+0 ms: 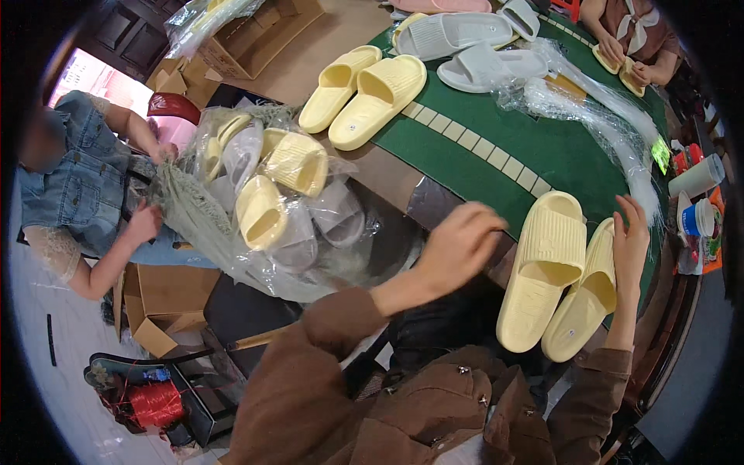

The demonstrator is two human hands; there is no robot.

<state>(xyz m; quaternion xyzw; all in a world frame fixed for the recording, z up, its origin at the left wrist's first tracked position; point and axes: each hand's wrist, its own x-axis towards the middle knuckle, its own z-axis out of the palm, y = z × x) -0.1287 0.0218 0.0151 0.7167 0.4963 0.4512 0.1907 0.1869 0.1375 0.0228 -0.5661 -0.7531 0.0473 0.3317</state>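
A pale yellow pair lies side by side before me: the left slide slipper (541, 271) and, partly under its edge, the right slide slipper (583, 298). My right hand (632, 244) lies along the outer side of the right slipper, its fingers stretched out and touching or nearly touching it. My left hand (465, 242) hovers left of the pair at the table edge, apart from both slippers. Its fingers are bent and smeared by motion, and no object shows in them. Farther off, another yellow pair of slippers (380, 97) sits on the table corner.
On the green table (465, 182) runs a row of cream tiles (484, 149). Grey slippers (492, 68) and clear plastic wrap (597, 116) lie beyond. At left, a co-worker (77, 186) grips a sack (194, 209) of bagged slippers. Another person (632, 39) handles yellow slippers. Cups (697, 174) stand right.
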